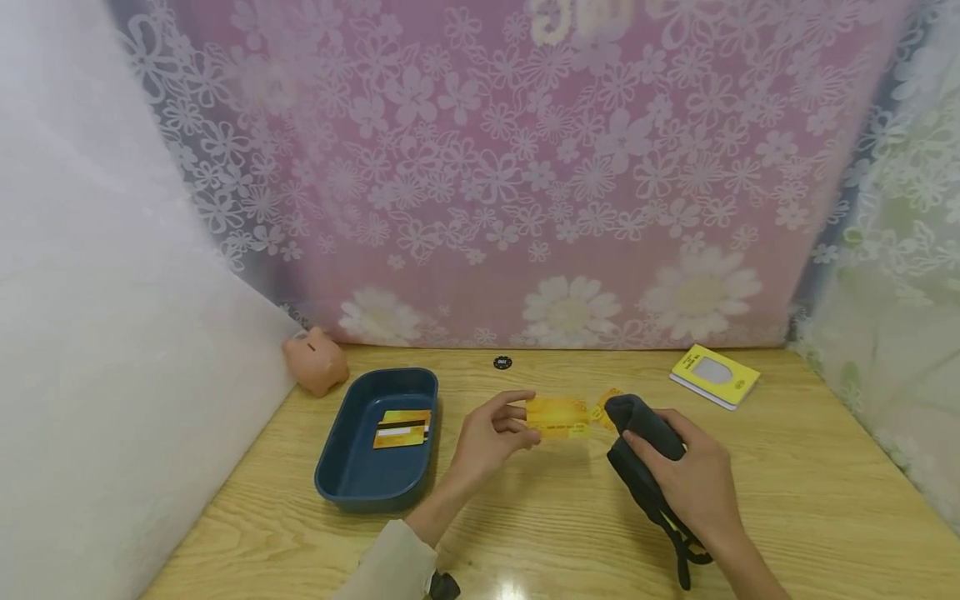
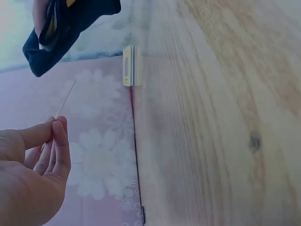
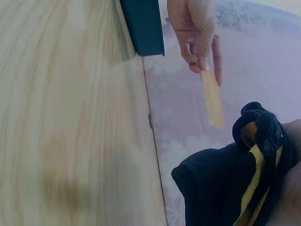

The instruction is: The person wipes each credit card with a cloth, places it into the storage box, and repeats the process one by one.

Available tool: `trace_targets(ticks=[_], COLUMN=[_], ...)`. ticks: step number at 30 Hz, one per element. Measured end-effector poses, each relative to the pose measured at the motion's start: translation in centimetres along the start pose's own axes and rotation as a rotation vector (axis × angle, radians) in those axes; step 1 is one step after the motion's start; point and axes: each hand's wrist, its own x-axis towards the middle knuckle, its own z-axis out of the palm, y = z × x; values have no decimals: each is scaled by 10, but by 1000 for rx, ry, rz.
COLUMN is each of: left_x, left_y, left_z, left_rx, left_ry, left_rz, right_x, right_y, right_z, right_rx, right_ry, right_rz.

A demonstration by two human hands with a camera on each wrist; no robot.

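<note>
My left hand (image 1: 489, 435) pinches a yellow-gold plastic card (image 1: 557, 417) by its left end, above the table; in the left wrist view the card (image 2: 67, 98) appears edge-on. To its right, my right hand (image 1: 693, 475) grips a dark cloth pouch (image 1: 647, 479) with a black cord at its lower end. A second patterned yellow-orange piece (image 1: 604, 408) shows beside the pouch's upper end, partly hidden by the cloth. In the right wrist view, yellow strips (image 3: 253, 181) run along the pouch, and an orange bit (image 3: 249, 132) shows in its fold.
A blue tray (image 1: 337, 492) stands at the left with yellow cards (image 1: 402, 433) inside. A piggy bank (image 1: 316, 362) sits behind it. Near the back wall lie a black chip (image 1: 502, 362) and a yellow booklet (image 1: 738, 377). Cloth and sheeting enclose the wooden table (image 1: 525, 525).
</note>
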Motion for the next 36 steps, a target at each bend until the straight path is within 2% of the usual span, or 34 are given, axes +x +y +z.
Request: trace_targets(ticks=[9,15,19,23,26,36], left_x=[-24,-30,-32,-33,-33,-34], left_y=[20,27,31,33,33,30], left_z=[-12,-11,-9,-5,-3,-2], left_rx=[-31,-10,-45,-57,-41,-24], left_ry=[-63,-82,-97,-106,-102,-100], left_rz=[40,84,107,160,192,223], right_x=[-8,-15,-19,-23,-24,-25], right_y=[-30,-48,-57,-63,-65,-67], right_z=[12,22,30,35,37,37], right_rx=[61,87,86,57,21,-42], right_ry=[-19,-33,-52,-61,-49,-16], right_rz=[-112,-200,-262,-306,-312,-257])
